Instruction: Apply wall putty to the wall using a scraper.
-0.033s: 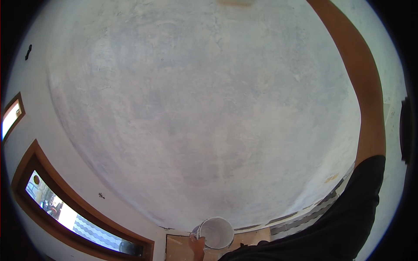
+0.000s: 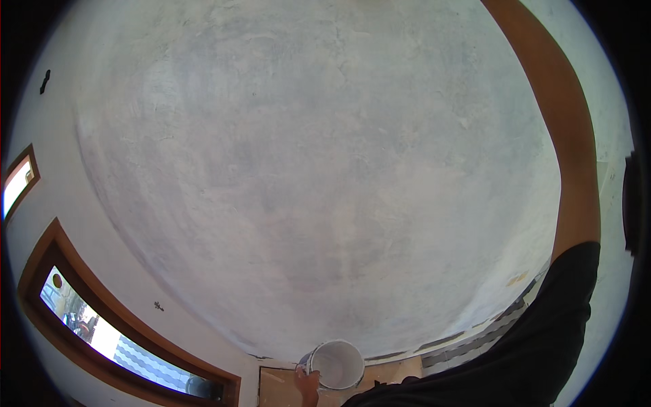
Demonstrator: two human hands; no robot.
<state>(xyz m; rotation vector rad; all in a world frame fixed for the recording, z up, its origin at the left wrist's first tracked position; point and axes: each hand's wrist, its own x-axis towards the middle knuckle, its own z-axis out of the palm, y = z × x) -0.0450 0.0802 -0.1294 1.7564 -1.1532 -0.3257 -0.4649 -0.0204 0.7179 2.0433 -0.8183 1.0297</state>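
My left hand (image 2: 308,385) is closed on the near left side of a white bucket (image 2: 338,365), its fingers at the rim. The bucket's mouth tilts toward me, and its pale inside looks smeared; how much is in it I cannot tell. Up along the right side stretches my right arm (image 2: 569,129), bare below a black sleeve (image 2: 553,319). It leaves the picture at the top, so my right hand and anything in it are out of sight. Before me spreads a large wall (image 2: 305,183) with patchy whitish-grey coating.
On the left are a brown-framed door or window opening (image 2: 135,342) and a smaller framed window (image 2: 22,180). Dark fittings (image 2: 45,81) mark the left wall. A brown board (image 2: 274,386) lies below the bucket, with grey patterned tiles (image 2: 468,346) along the wall's foot at right.
A tan strip seen at the top edge before has slid up almost wholly out of view. My left hand and the bucket have stayed nearly in place.
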